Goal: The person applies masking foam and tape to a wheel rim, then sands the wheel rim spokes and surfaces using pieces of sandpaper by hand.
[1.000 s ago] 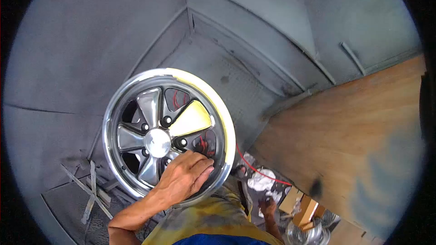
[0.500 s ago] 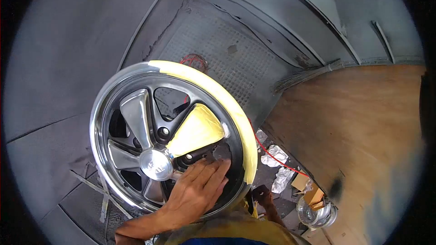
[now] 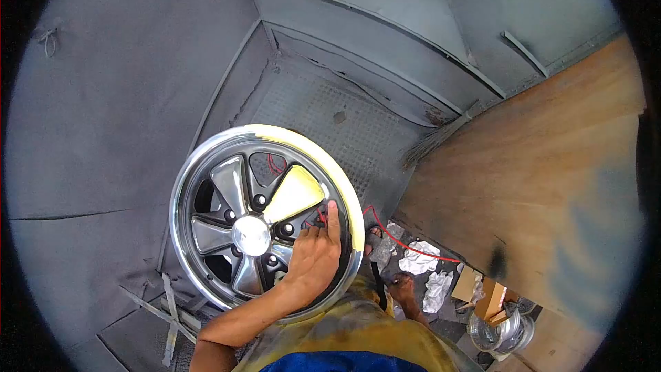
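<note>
A car wheel rim (image 3: 180,213) with a polished lip, dark recesses and a shiny center cap (image 3: 252,235) is in front of me. Yellow masking tape (image 3: 350,196) covers the right side of its lip, and one spoke wears a yellow masking cover (image 3: 296,195). My left hand (image 3: 315,255) lies over the rim's lower right with its back toward me. Its index finger is stretched out, the tip at the outer end of the masked spoke; the other fingers are curled, and no object shows in them. My right hand is out of sight.
A red hose (image 3: 406,244) runs across the floor at right, past crumpled white paper (image 3: 418,257) and my bare foot (image 3: 403,285). Cardboard (image 3: 492,297) sits on another shiny rim (image 3: 506,334). A wooden panel (image 3: 523,165) and a broom (image 3: 441,136) stand at right.
The rim appears farther off and lower in view. My left hand has gone from fingers bunched over the opening to an extended index finger at the masked spoke's outer end.
</note>
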{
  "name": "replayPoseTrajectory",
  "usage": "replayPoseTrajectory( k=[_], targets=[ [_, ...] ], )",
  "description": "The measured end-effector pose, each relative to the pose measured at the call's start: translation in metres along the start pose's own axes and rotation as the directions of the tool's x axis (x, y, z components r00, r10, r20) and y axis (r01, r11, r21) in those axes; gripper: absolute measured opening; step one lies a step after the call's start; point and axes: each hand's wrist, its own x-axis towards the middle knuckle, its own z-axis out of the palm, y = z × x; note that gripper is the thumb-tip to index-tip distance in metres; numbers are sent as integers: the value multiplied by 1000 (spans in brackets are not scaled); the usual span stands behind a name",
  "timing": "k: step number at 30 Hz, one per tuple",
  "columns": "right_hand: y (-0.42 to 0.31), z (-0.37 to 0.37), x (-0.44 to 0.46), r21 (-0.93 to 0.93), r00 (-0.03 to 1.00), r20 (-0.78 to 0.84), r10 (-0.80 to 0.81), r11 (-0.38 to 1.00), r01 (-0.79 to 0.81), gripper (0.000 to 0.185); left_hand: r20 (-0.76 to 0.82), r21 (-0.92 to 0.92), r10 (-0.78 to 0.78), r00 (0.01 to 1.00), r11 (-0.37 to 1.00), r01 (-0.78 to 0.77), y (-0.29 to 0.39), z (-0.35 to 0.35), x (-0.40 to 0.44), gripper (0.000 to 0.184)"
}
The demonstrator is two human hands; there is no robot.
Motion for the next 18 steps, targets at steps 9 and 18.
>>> replayPoseTrajectory(
  k=[9,18],
  targets=[
    [-160,-102,45,204,951,-288,-111,963,174,29,109,-16,-51,993,998,53,-3,-1,-3,89],
    [-272,-179,21,754,958,-246,-147,593,284,21,109,-128,204,973,973,-190,-13,-22,-47,59]
  ],
)
